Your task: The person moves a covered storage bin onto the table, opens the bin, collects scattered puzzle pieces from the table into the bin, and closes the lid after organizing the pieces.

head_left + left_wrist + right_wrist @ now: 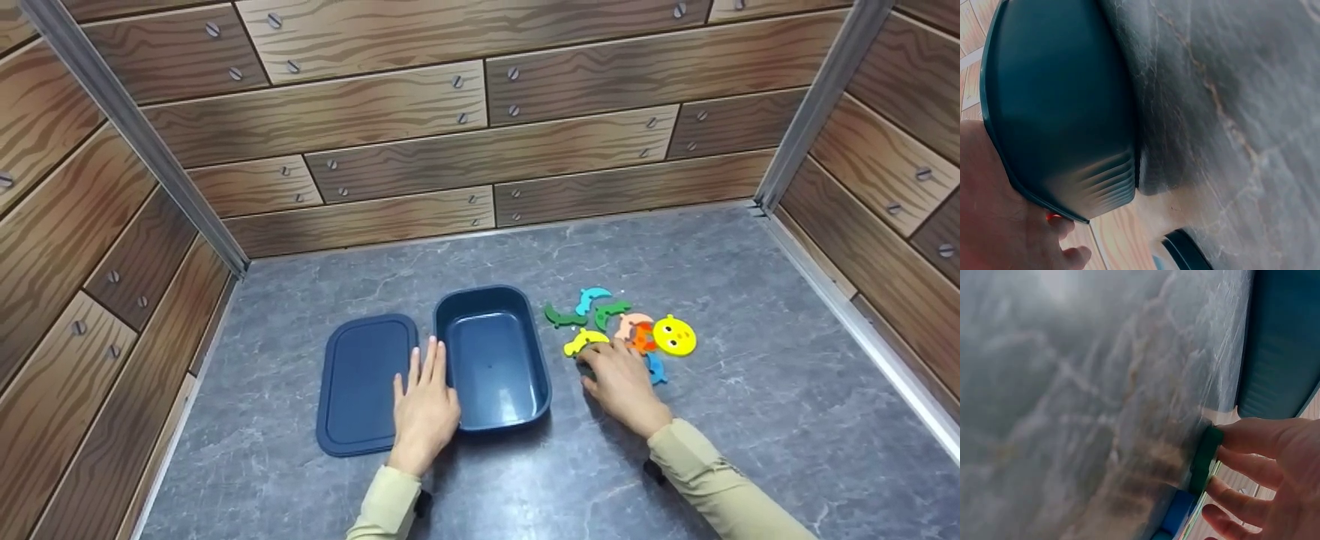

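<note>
Head view: the blue box (489, 367) stands uncovered in the middle of the table (270, 420), its lid (364, 390) lying flat just left of it. The left hand (426, 412) is laid along the box's left rim, fingers straight and clasping nothing, probably to keep the box from sliding. The right hand (622, 382) works among the coloured pieces right of the box; in the right wrist view, its thumb and fingertips pinch a green piece (1205, 458) by the edges, likely because something this thin offers little else to grasp. Whether it is off the table, I cannot tell.

A yellow piece (583, 342) lies just beyond those fingers, a blue piece (656, 368) beside the hand, and a yellow face disc (673, 335) farther right. Bare table separates the pieces from the box's right rim; the far wall (390, 90) stands well beyond. On the left, the lid leaves only a narrow gap.
</note>
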`<state>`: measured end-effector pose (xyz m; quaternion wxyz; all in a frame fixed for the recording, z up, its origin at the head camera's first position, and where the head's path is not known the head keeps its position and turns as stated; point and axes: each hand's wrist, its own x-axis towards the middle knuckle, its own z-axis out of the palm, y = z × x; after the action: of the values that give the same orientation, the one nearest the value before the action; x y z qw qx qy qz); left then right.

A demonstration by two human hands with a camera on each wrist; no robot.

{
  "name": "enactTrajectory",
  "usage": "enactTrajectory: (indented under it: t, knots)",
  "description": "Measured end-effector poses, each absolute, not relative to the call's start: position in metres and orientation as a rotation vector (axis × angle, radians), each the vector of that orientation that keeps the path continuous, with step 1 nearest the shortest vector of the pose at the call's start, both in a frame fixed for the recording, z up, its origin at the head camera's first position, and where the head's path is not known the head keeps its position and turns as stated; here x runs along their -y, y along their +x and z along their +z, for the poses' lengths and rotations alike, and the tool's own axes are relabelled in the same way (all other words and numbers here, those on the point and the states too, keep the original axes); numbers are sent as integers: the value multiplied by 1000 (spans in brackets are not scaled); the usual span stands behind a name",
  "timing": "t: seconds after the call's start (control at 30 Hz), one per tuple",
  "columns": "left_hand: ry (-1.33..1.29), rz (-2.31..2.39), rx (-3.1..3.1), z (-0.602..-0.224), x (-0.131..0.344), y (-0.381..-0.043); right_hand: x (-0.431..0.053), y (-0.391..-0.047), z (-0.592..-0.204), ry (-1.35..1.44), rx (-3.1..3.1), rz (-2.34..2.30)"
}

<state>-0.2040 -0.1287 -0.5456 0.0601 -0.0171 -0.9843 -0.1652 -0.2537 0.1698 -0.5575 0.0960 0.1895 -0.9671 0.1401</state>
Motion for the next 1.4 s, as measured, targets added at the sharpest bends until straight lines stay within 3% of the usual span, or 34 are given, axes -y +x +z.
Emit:
enactTrajectory:
  t: [1.4]
  knots:
    - [-43, -535, 2968, -547, 128, -204, -181, -252, -559, 494, 2749, 452]
